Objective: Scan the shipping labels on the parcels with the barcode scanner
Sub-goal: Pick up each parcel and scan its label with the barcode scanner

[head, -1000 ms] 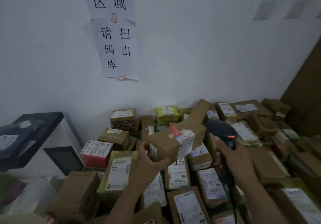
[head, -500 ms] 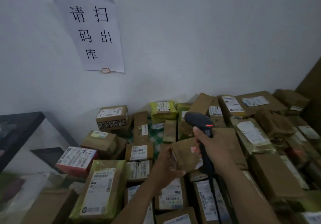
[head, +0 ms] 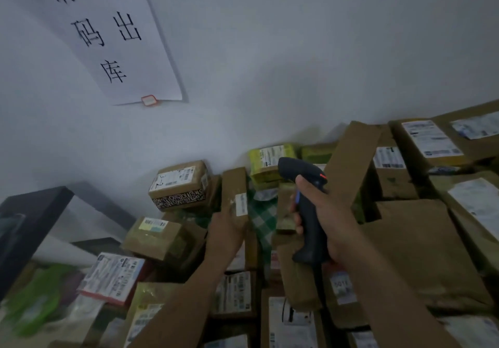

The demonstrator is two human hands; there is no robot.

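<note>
Gripping scanner [head: 298, 170] by handle, right hand [head: 328, 220] sits just right of narrow parcel [head: 233, 185]; left hand [head: 225, 232] holds its near end. Long axis runs toward wall [head: 297, 64]; label [head: 241, 204] faces up, leftward of scanner nose.

One barcode scanner [head: 299, 170], two hands (left hand [head: 226, 230], right hand [head: 328, 212]), one paper sign [head: 108, 37] on the wall, at least two yellow-green parcels [head: 259, 168], well over a dozen brown parcels [head: 421, 247].
</note>
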